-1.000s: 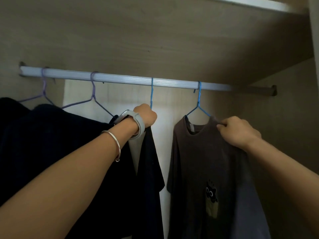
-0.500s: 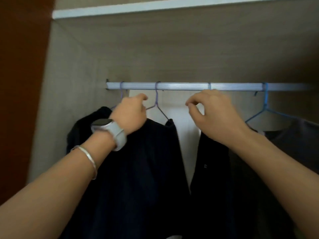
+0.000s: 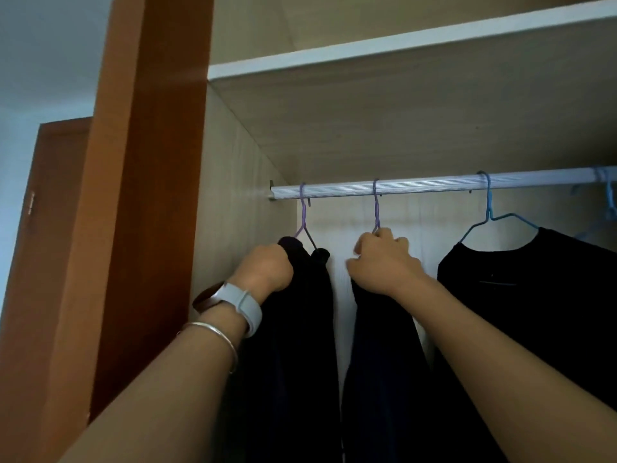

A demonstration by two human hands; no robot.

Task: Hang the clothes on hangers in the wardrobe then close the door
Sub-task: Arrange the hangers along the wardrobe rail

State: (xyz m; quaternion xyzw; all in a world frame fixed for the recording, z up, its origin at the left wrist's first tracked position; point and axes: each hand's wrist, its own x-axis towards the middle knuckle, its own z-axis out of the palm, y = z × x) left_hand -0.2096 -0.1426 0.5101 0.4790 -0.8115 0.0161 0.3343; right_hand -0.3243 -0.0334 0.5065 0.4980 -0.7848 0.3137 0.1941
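Note:
A white rail (image 3: 434,184) runs across the wardrobe with several wire hangers on it. My left hand (image 3: 267,267) grips the shoulder of a dark garment (image 3: 300,329) on the leftmost purple hanger (image 3: 303,215). My right hand (image 3: 384,262) holds the neck of the second purple hanger (image 3: 376,208), whose dark garment (image 3: 380,379) hangs below my wrist. Further right a black top (image 3: 534,295) hangs on a blue hanger (image 3: 489,208). Another blue hanger (image 3: 609,202) shows at the right edge.
The orange-brown wardrobe side post (image 3: 140,195) stands at the left, with an open door (image 3: 43,212) beyond it. A shelf edge (image 3: 400,45) runs above the rail. The pale left inner wall (image 3: 233,212) lies close to the leftmost hanger.
The view has swung left and up along the rail. Both hands have moved left: the left from the second hanger to the leftmost garment, the right from the third hanger to the second purple one.

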